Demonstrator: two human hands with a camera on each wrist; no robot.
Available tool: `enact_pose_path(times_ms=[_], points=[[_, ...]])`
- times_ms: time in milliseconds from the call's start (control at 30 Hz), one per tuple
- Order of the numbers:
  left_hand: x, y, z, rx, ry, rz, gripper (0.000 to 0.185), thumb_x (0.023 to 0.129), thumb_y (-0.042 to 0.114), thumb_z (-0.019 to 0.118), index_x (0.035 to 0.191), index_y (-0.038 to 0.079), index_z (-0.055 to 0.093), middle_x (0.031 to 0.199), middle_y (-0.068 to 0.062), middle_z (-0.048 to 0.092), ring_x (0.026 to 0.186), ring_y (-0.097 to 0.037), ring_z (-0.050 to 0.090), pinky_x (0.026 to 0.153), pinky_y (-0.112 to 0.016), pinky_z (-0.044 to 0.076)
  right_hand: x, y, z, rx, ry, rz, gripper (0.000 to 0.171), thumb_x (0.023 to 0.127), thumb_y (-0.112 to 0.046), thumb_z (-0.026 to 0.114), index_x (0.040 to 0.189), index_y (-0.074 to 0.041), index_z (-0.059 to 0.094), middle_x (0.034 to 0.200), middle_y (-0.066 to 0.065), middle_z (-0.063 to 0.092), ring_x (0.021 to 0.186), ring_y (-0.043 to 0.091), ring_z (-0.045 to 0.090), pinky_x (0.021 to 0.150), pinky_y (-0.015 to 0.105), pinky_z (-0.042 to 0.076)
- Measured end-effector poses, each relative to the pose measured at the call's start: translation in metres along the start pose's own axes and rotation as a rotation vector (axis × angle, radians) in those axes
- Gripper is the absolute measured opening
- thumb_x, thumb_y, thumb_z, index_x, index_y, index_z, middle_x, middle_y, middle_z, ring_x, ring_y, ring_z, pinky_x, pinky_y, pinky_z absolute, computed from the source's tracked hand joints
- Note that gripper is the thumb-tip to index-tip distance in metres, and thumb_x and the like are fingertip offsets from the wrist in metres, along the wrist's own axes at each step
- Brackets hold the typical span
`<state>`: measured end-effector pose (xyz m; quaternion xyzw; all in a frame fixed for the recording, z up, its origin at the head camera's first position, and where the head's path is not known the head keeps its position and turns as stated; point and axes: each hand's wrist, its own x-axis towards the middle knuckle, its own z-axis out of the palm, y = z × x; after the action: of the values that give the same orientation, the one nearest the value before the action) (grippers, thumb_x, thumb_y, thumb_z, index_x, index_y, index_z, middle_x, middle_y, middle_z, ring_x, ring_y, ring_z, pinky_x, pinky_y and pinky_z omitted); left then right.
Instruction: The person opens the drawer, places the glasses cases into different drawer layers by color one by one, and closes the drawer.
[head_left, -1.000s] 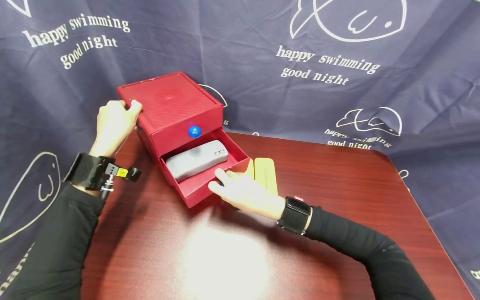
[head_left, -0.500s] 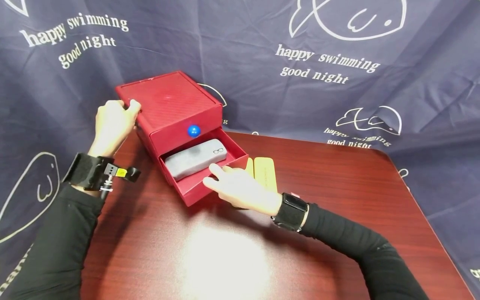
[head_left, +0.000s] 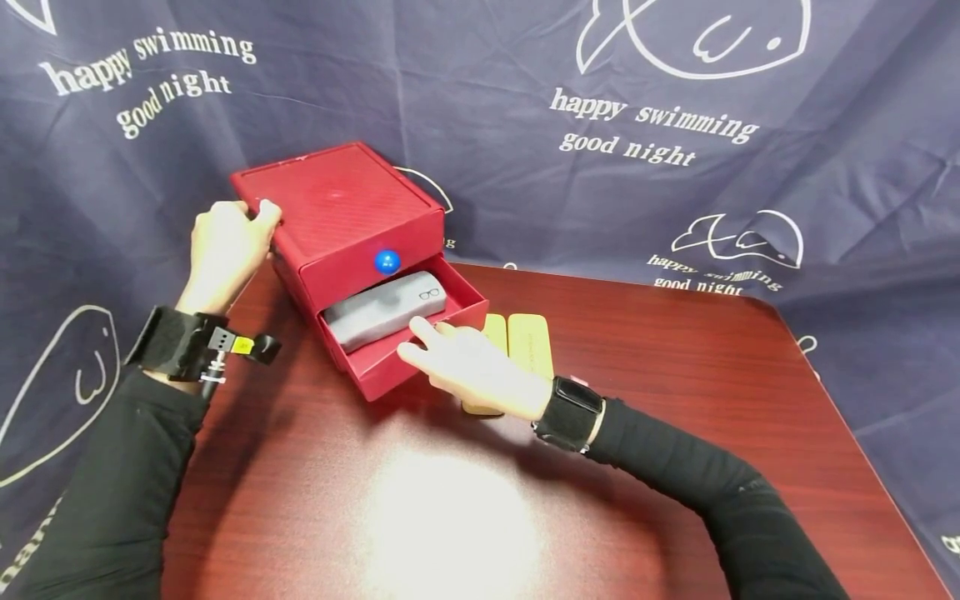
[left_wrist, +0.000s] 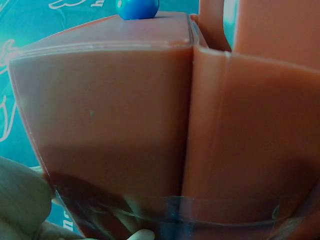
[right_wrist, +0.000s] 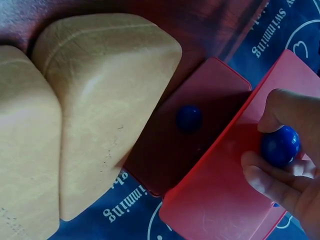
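On the tabletop [head_left: 675,375], the lower drawer [head_left: 390,367] is seated deeper than before though only partly closed, its knob [right_wrist: 281,146] clamped by the fingers [right_wrist: 270,186] of the right hand [head_left: 480,367], the cabinet [head_left: 337,200] gripped by the left hand [head_left: 225,246].

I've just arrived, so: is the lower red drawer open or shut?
Open: the lower drawer sticks out from the red cabinet, a grey glasses case inside; the right hand grips the drawer's blue knob.

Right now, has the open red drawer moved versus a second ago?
Yes. In the head view, the open red drawer has slid partly inward, its front closer to the upper blue knob.
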<state>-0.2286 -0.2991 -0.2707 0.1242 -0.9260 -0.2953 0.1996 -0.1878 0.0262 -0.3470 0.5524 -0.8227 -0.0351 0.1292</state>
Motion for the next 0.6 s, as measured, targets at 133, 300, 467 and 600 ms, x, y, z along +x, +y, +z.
enact_pose_path(times_ms=[133,300,467,600], points=[[-0.001,0.000,0.001,0.000,0.003,0.005,0.051,0.096,0.037,0.039,0.089,-0.006,0.066,0.078,-0.026,0.072,0.087,-0.049,0.070,0.065,-0.039,0.044,0.007,0.002,0.002,-0.015,0.070,-0.015,0.051,0.091,-0.022,0.071,0.137,-0.012,0.053,0.145,0.015,0.055,0.115,0.028,0.066,0.088,0.033,0.055],[-0.001,0.000,0.001,-0.004,0.003,0.001,0.051,0.097,0.037,0.039,0.088,-0.006,0.066,0.083,-0.028,0.073,0.088,-0.050,0.069,0.065,-0.040,0.044,0.015,0.003,0.003,-0.078,0.116,-0.023,0.043,0.088,-0.021,0.070,0.128,-0.012,0.054,0.135,0.014,0.057,0.096,0.022,0.066,0.069,0.027,0.050],[0.000,0.000,0.001,-0.007,0.007,0.001,0.051,0.096,0.037,0.040,0.085,-0.006,0.065,0.073,-0.024,0.071,0.087,-0.050,0.069,0.064,-0.038,0.043,0.015,0.003,0.000,-0.067,0.106,-0.018,0.046,0.088,-0.020,0.071,0.130,-0.012,0.055,0.138,0.015,0.057,0.097,0.023,0.067,0.072,0.029,0.051],[0.000,0.000,0.001,-0.005,0.008,0.001,0.051,0.096,0.037,0.039,0.084,-0.005,0.065,0.072,-0.023,0.071,0.087,-0.050,0.070,0.064,-0.038,0.042,0.017,0.005,-0.002,-0.058,0.108,-0.003,0.044,0.086,-0.018,0.070,0.127,-0.012,0.055,0.138,0.014,0.059,0.096,0.021,0.066,0.069,0.028,0.049]])
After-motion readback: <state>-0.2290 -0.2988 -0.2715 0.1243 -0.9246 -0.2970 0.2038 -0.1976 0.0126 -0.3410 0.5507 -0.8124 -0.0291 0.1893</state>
